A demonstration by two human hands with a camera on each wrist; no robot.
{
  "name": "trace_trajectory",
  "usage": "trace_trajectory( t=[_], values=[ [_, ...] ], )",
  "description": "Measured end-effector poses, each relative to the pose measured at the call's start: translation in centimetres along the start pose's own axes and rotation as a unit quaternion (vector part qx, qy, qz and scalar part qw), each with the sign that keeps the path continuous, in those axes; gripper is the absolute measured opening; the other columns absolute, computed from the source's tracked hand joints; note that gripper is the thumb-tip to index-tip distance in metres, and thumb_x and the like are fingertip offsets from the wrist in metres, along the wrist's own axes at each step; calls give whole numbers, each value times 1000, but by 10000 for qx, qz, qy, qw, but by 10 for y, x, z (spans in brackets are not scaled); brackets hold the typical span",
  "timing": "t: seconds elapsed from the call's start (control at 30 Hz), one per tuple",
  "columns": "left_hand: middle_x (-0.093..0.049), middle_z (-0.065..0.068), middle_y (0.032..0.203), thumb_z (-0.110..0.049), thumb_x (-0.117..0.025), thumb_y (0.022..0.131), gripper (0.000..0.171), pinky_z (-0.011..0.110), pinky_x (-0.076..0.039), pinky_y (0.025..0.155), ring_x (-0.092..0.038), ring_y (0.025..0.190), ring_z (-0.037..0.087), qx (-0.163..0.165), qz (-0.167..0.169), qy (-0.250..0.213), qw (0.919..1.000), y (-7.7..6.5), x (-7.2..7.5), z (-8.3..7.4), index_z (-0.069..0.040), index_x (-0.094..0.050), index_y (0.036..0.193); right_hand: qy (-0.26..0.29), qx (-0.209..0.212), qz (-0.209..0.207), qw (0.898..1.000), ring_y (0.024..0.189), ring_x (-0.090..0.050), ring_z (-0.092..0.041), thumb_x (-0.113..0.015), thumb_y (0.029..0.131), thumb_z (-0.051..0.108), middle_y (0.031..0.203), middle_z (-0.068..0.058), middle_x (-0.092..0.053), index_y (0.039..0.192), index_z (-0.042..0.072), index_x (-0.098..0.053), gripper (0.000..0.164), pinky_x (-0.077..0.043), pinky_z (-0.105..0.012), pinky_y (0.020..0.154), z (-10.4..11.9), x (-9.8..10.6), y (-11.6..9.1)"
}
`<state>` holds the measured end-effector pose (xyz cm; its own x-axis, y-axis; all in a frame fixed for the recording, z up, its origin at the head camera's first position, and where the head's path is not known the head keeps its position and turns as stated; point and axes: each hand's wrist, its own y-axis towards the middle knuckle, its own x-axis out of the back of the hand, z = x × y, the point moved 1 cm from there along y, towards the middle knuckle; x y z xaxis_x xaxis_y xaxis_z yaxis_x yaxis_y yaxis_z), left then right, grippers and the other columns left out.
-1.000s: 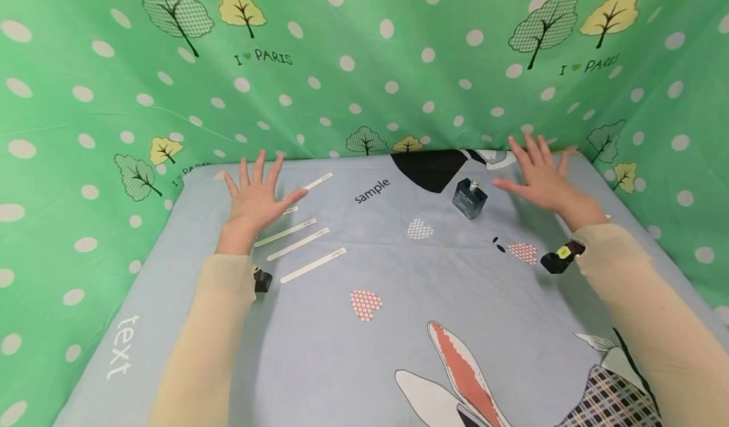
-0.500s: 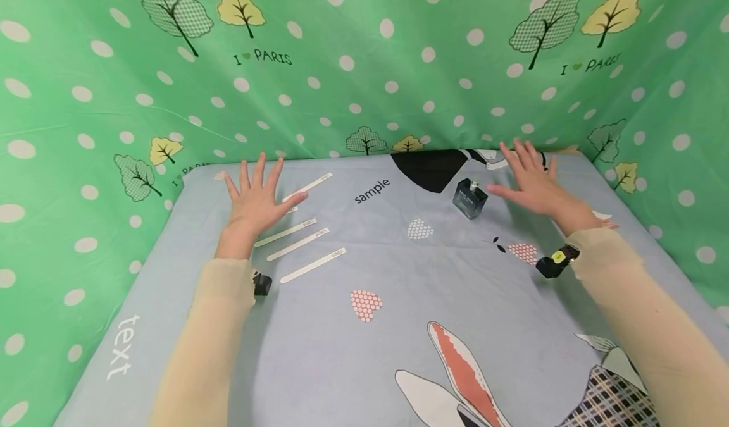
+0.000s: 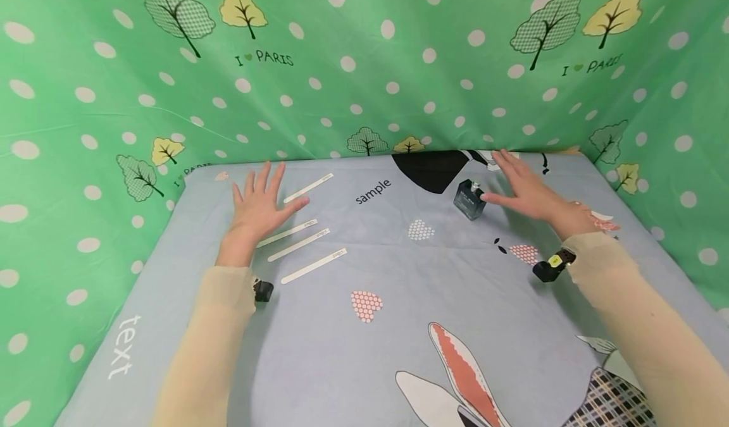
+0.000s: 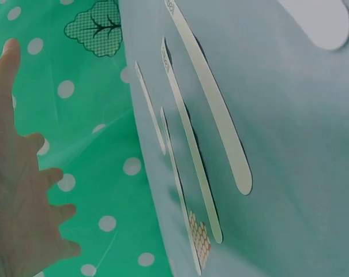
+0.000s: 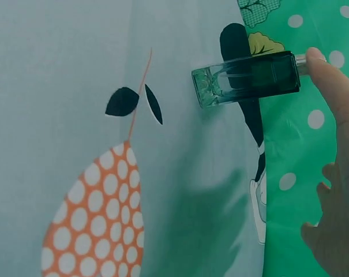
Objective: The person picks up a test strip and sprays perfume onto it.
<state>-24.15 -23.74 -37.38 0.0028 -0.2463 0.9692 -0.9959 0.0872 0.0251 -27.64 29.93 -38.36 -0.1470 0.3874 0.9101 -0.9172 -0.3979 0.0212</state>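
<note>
A dark glass perfume bottle (image 3: 469, 201) stands uncapped at the back right, its silver spray nozzle bare. My right hand (image 3: 526, 193) hovers beside it, fingers extended and thumb tip overlapping the bottle's right edge in the head view. In the right wrist view that thumb (image 5: 330, 81) lines up with the nozzle of the bottle (image 5: 249, 79). On the left, my left hand (image 3: 256, 210) is spread over several narrow white paper test strips (image 3: 313, 266) with small print at one end. It holds nothing; in the left wrist view the strips (image 4: 192, 144) lie apart from the fingers.
A blue-grey printed cloth (image 3: 342, 364) covers the table. Behind it and along both sides hangs a green dotted curtain (image 3: 364, 85). Black wrist cameras sit at both cuffs, the right camera (image 3: 549, 269) being the more visible.
My right hand has moved left and slightly toward me, up to the perfume bottle, with its fingers drawing together. My left hand has dropped slightly toward me. The bottle and strips stay put.
</note>
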Motion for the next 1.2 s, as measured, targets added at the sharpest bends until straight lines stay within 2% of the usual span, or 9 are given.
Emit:
trace_trajectory(
  t=[0.13, 0.3, 0.43, 0.67, 0.83, 0.9, 1.0, 1.07, 1.2],
  values=[
    [1, 11, 169, -86, -33, 85, 101, 75, 2, 117, -1, 153, 48, -38, 11, -89, 10000, -3, 0, -2, -30, 4, 161, 307, 33, 144, 9994, 153, -5, -46, -68, 92, 44, 168, -16, 2, 162, 18, -2, 99, -11, -72, 118, 1, -3, 1],
    [-1, 9, 170, -86, -34, 86, 100, 73, -1, 119, -3, 153, 46, -114, 20, -169, 9998, -9, 3, -7, -29, 1, 161, 1082, -31, 397, 9933, 152, -11, -45, -77, 87, 33, 168, -15, -6, 162, 24, -6, 103, -16, -72, 117, 4, -8, 2],
    [-4, 9, 169, -83, -37, 87, 99, 71, -5, 120, -6, 153, 46, -185, 33, -204, 9996, -13, 5, -11, -27, -3, 161, 1722, 9, 630, 9830, 153, -9, -42, -78, 87, 23, 169, -12, -6, 162, 23, -9, 101, -19, -70, 118, 6, -10, 3],
    [-11, 13, 168, -77, -45, 90, 96, 68, -6, 122, -12, 153, 45, -336, 116, -526, 9980, -20, 9, -15, -23, -11, 161, 2718, 458, 769, 9582, 153, -12, -42, -73, 87, 0, 167, -18, -13, 159, 8, -17, 92, -21, -66, 119, 4, -14, 9],
    [-15, 11, 168, -75, -48, 90, 92, 65, -17, 122, -15, 154, 39, -313, 311, -1042, 9936, -25, 10, -14, -24, -17, 161, 2877, 695, 911, 9508, 151, -16, -44, -70, 87, -5, 162, -27, -19, 157, 3, -21, 85, -33, -27, 119, -1, -18, 13],
    [-19, 10, 167, -72, -50, 91, 89, 63, -20, 122, -17, 154, 37, -339, 401, -1282, 9904, -28, 10, -14, -24, -21, 160, 2903, 699, 966, 9495, 150, -16, -45, -69, 88, -4, 161, -28, -21, 156, 1, -23, 82, -31, -25, 120, -2, -19, 14],
    [-26, 10, 165, -65, -56, 92, 83, 60, -22, 122, -22, 153, 36, -405, 486, -1629, 9846, -33, 10, -13, -21, -29, 158, 2985, 656, 1021, 9467, 150, -16, -47, -68, 89, -3, 160, -27, -23, 154, -1, -26, 77, -19, -46, 127, -2, -20, 14],
    [-31, 11, 163, -60, -59, 92, 80, 59, -24, 122, -25, 152, 36, -430, 552, -1794, 9813, -37, 11, -13, -20, -34, 156, 3061, 579, 1067, 9442, 150, -15, -48, -67, 89, -3, 161, -26, -24, 154, -1, -28, 75, -12, -63, 122, -1, -21, 14],
    [-40, 11, 158, -51, -66, 92, 73, 54, -31, 121, -36, 147, 35, -451, 715, -2164, 9726, -46, 11, -11, -18, -42, 152, 3279, 310, 1145, 9372, 151, -13, -48, -66, 90, -4, 162, -23, -23, 153, 1, -31, 73, -9, -66, 122, 0, -22, 13]
  ],
)
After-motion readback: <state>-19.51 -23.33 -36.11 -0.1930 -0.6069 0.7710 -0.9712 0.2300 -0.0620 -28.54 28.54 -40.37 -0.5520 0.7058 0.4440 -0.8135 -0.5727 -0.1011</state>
